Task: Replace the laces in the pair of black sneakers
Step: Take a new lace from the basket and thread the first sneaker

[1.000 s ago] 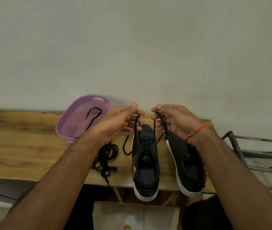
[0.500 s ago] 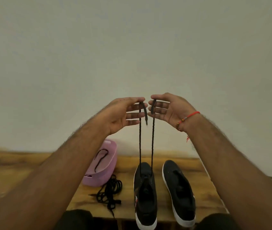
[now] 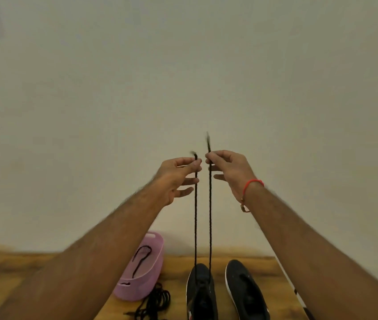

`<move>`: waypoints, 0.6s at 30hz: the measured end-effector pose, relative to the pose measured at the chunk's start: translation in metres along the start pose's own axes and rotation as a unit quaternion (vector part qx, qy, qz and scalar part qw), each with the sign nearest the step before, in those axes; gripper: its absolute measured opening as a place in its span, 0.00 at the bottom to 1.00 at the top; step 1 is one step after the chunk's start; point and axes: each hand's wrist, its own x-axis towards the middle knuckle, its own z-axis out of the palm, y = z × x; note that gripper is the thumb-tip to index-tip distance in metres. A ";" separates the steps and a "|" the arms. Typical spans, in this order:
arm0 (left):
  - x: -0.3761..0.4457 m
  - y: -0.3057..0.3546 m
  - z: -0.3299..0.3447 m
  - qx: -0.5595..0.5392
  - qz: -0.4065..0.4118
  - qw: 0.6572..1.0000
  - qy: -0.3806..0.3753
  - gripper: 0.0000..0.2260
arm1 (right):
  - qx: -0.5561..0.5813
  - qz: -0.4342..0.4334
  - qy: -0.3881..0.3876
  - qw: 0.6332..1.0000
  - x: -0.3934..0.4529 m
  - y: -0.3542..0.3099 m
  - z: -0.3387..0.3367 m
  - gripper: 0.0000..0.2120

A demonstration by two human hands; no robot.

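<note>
Two black sneakers stand side by side on the wooden table (image 3: 10, 269). A black lace (image 3: 195, 218) runs taut from the toe eyelets of the left sneaker (image 3: 200, 294) up to both hands. My left hand (image 3: 178, 176) pinches one end between thumb and forefinger, its other fingers spread. My right hand (image 3: 227, 169) pinches the other end, whose tip sticks up above the fingers. The right sneaker (image 3: 244, 292) shows no lace.
A purple plastic basket (image 3: 144, 273) with a black lace inside stands left of the sneakers. A bundle of black laces (image 3: 155, 301) lies on the table in front of it. A plain wall fills the view behind.
Both hands have risen further, drawing the two lace ends up high and taut above the left sneaker. The camera has tilted upward, so the table sits lower in view.
</note>
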 end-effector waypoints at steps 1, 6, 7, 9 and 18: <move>0.000 0.002 0.001 0.017 0.007 1.000 0.014 0.13 | 0.023 -0.004 -0.001 1.000 0.001 -0.002 -0.001 0.07; 0.000 0.011 0.011 0.026 0.036 0.998 0.037 0.11 | 0.120 0.006 -0.014 0.993 0.003 -0.005 0.003 0.08; 0.001 0.012 0.013 0.021 0.043 0.998 0.043 0.10 | 0.132 0.005 -0.012 0.991 0.003 -0.005 0.004 0.08; 0.003 0.014 0.015 0.013 0.061 0.996 0.060 0.09 | 0.151 -0.002 -0.006 0.989 0.004 -0.006 0.006 0.09; 0.011 0.023 0.019 0.001 0.119 0.986 0.116 0.08 | 0.189 -0.024 -0.006 0.982 0.013 -0.016 0.011 0.11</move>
